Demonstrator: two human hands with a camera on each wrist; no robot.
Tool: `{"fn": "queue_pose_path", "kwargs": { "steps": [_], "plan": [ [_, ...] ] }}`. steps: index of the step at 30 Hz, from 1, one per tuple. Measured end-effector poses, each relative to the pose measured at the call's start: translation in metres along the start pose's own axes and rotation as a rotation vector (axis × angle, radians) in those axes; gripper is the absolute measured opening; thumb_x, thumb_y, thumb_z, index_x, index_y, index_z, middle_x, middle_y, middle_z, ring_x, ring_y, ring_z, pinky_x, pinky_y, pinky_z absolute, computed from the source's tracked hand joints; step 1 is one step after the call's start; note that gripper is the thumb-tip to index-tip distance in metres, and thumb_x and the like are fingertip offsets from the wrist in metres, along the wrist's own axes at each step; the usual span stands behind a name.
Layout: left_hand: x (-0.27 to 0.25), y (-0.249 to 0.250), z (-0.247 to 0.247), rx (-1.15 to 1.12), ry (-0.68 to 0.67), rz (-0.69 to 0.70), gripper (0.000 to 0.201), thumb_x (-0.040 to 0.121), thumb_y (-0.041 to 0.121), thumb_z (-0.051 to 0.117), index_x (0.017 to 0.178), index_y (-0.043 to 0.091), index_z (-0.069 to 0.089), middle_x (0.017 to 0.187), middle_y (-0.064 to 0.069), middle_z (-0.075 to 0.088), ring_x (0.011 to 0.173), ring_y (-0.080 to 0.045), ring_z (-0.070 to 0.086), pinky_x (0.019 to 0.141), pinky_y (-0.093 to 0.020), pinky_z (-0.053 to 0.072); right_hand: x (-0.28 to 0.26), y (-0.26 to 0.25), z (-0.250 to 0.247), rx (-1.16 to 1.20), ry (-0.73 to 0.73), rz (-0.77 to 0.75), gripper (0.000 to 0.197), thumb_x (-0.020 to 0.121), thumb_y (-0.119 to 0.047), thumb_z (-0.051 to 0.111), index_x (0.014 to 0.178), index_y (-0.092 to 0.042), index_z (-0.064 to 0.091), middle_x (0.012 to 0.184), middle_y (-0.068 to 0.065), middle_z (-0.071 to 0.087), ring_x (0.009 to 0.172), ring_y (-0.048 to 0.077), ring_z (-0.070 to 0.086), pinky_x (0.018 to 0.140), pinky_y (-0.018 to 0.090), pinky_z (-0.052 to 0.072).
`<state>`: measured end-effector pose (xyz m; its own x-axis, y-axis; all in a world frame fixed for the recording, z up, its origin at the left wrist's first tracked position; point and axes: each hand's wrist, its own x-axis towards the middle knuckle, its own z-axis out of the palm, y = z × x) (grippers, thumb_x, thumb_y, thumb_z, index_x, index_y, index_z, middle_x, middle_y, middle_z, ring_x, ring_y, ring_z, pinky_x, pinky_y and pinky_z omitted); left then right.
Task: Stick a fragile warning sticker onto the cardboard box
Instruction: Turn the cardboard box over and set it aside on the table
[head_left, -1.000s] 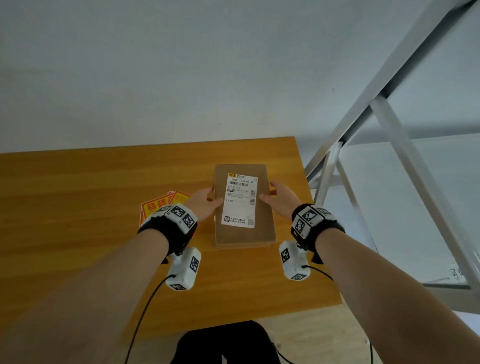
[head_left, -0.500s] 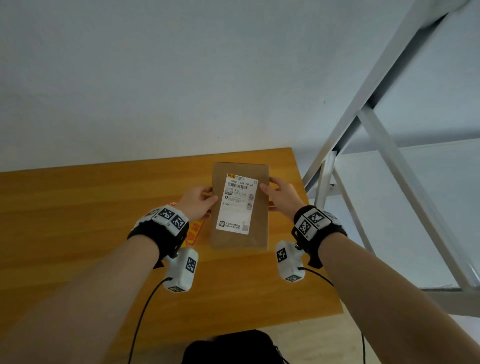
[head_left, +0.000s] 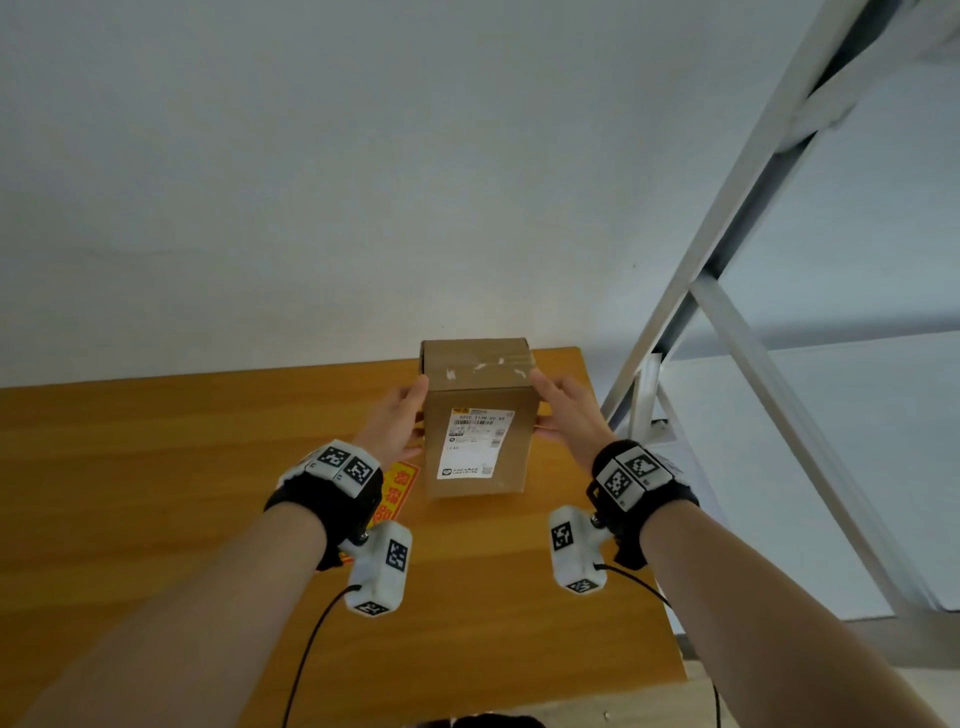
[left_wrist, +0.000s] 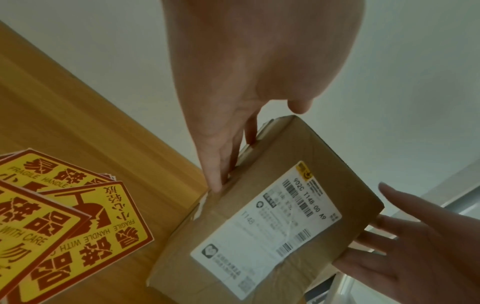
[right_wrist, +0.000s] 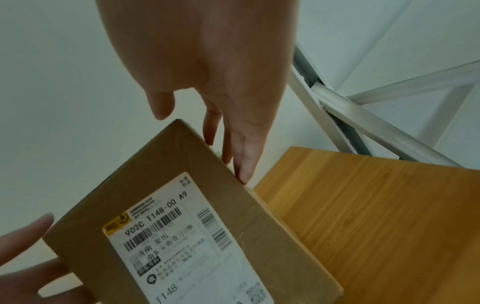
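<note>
A brown cardboard box (head_left: 480, 392) with a white shipping label (head_left: 471, 448) stands tipped up on the wooden table (head_left: 156, 467), label face toward me and a taped face on top. My left hand (head_left: 400, 418) presses its left side with straight fingers (left_wrist: 217, 164). On the right side, my right hand (head_left: 563, 410) presses with straight fingers (right_wrist: 242, 156). Yellow and red fragile stickers (left_wrist: 78, 216) lie in a loose stack on the table left of the box, partly hidden under my left wrist (head_left: 397, 488).
A white wall runs behind the table. A white metal frame (head_left: 727, 234) slants up just right of the table's right edge. Bare wood stretches to the left and toward me.
The box lay flat with its label up; both hands have tipped its far end upward, and it now stands with the label facing me. Stickers stayed put.
</note>
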<state>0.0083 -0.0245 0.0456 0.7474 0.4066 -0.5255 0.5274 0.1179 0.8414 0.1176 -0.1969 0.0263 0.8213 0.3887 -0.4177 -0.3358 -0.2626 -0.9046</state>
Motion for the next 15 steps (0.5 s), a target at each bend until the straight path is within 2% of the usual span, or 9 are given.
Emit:
{"fn": "queue_pose_path", "kwargs": {
  "steps": [2, 4, 6, 8, 10, 13, 15],
  "plan": [
    [0.003, 0.0, 0.003, -0.03, 0.016, -0.016, 0.055, 0.091, 0.047, 0.044, 0.135, 0.014, 0.039, 0.133, -0.008, 0.055, 0.12, -0.029, 0.054, 0.105, -0.05, 0.04, 0.002, 0.002, 0.0, 0.007, 0.008, 0.001, 0.042, 0.09, -0.035, 0.055, 0.124, -0.01, 0.046, 0.119, 0.008, 0.06, 0.105, 0.027, 0.063, 0.09, 0.038, 0.053],
    [0.008, -0.001, 0.006, -0.064, 0.017, -0.037, 0.05, 0.092, 0.04, 0.047, 0.135, 0.014, 0.039, 0.133, -0.008, 0.054, 0.119, -0.028, 0.053, 0.103, -0.047, 0.041, 0.002, 0.004, -0.002, 0.024, 0.001, 0.005, 0.043, 0.091, -0.027, 0.057, 0.129, -0.015, 0.042, 0.115, 0.006, 0.061, 0.106, 0.027, 0.062, 0.089, 0.038, 0.052],
    [0.009, -0.002, 0.008, -0.088, -0.001, -0.045, 0.046, 0.094, 0.032, 0.046, 0.135, 0.015, 0.037, 0.132, -0.006, 0.052, 0.118, -0.026, 0.051, 0.095, -0.042, 0.042, 0.001, 0.006, -0.004, 0.025, -0.021, 0.003, 0.046, 0.091, -0.021, 0.056, 0.134, -0.022, 0.039, 0.106, 0.0, 0.061, 0.107, 0.027, 0.061, 0.09, 0.038, 0.05],
    [0.01, -0.002, 0.01, -0.092, -0.01, -0.043, 0.045, 0.096, 0.028, 0.044, 0.138, 0.016, 0.035, 0.126, -0.003, 0.053, 0.113, -0.022, 0.051, 0.088, -0.039, 0.041, 0.001, 0.006, -0.005, 0.025, -0.042, -0.003, 0.047, 0.092, -0.016, 0.053, 0.136, -0.025, 0.039, 0.105, 0.0, 0.061, 0.107, 0.027, 0.061, 0.09, 0.038, 0.049],
    [0.011, -0.003, 0.011, -0.084, -0.001, -0.041, 0.045, 0.097, 0.026, 0.042, 0.14, 0.016, 0.035, 0.125, -0.003, 0.053, 0.109, -0.02, 0.05, 0.087, -0.038, 0.041, 0.001, 0.007, -0.005, 0.011, -0.05, -0.006, 0.047, 0.092, -0.015, 0.053, 0.136, -0.023, 0.039, 0.111, 0.005, 0.062, 0.108, 0.027, 0.061, 0.091, 0.039, 0.05],
    [0.016, -0.005, 0.009, -0.017, 0.043, -0.032, 0.045, 0.096, 0.025, 0.043, 0.14, 0.015, 0.037, 0.136, -0.006, 0.051, 0.118, -0.024, 0.051, 0.094, -0.04, 0.041, 0.002, 0.008, -0.004, -0.044, -0.06, -0.024, 0.049, 0.092, -0.018, 0.053, 0.139, -0.024, 0.038, 0.12, 0.01, 0.062, 0.108, 0.027, 0.062, 0.092, 0.041, 0.051],
    [0.017, -0.006, 0.008, 0.029, 0.048, -0.003, 0.046, 0.096, 0.025, 0.045, 0.14, 0.015, 0.038, 0.137, -0.007, 0.052, 0.116, -0.024, 0.054, 0.088, -0.035, 0.044, 0.003, 0.009, -0.004, -0.084, -0.053, -0.036, 0.05, 0.093, -0.02, 0.053, 0.14, -0.026, 0.037, 0.121, 0.009, 0.061, 0.108, 0.025, 0.062, 0.086, 0.036, 0.053]
  ]
}}
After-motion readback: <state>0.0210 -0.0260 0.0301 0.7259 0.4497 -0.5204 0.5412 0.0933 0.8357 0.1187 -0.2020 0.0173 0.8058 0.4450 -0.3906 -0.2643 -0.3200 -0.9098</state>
